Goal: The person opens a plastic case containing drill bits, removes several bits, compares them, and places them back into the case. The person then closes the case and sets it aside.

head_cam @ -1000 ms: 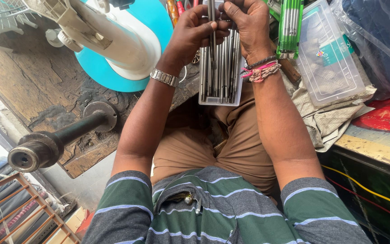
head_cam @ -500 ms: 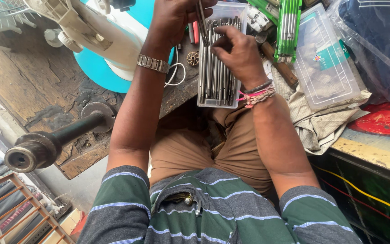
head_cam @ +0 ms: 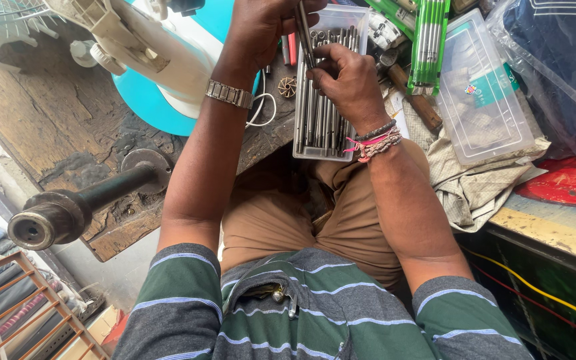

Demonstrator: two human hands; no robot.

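Note:
A clear plastic box (head_cam: 365, 20) full of several thin metal rods (head_cam: 320, 120) lies on the worn wooden bench edge above my lap. My left hand (head_cam: 261, 27), with a metal watch on its wrist, holds one or two rods (head_cam: 303, 37) upright at the top of the view. My right hand (head_cam: 348, 83), with pink and grey bracelets on its wrist, rests on the rods in the box, its fingers curled among them.
A white and turquoise fan body (head_cam: 148, 60) lies on the bench (head_cam: 48, 133) at left. A dark metal shaft (head_cam: 75, 207) sticks out from the bench side. Green packets (head_cam: 428, 40), a clear lidded case (head_cam: 481, 87), a cloth (head_cam: 475, 187) and a red lid (head_cam: 568, 183) sit at right.
The rod box went from held up in both hands to lying on the bench. My left hand rose with rods; my right hand dropped onto the box.

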